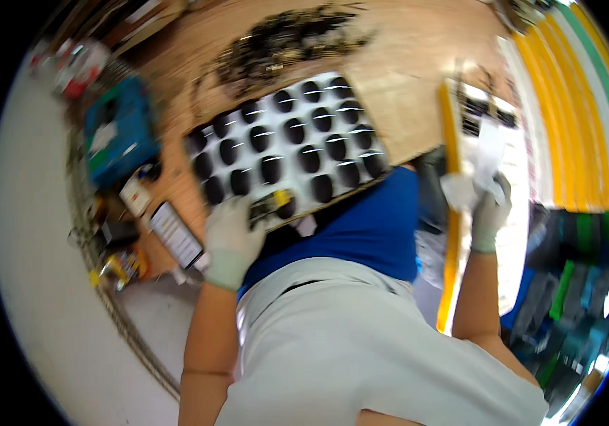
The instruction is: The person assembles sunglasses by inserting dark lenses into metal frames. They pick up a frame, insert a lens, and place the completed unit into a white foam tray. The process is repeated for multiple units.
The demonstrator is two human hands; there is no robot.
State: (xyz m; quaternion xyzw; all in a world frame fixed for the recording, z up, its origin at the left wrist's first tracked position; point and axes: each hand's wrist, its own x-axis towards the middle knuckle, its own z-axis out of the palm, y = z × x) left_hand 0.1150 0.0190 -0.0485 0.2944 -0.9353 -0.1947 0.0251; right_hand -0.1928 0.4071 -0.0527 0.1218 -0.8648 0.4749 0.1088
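A white tray or board [297, 153] with rows of dark oval lenses [294, 130] lies slanted at the table's near edge. At its near left corner is my gloved left hand [235, 233], its fingers closed on a small dark item with a yellow part [274, 204]; its kind is too blurred to tell. Far to the right, my gloved right hand [491, 213] closes on a thin white sheet [489, 149], over a long white tray with a yellow side [451, 266]. Dark spectacle frames [480, 113] lie at that tray's far end.
A tangled heap of dark spectacle frames [283, 46] lies at the back of the wooden table. Left are a teal case [121, 128], a phone [176, 234] and small clutter. Yellow and white stacked trays [567, 106] stand at right, with green and dark bundles [574, 291] nearer.
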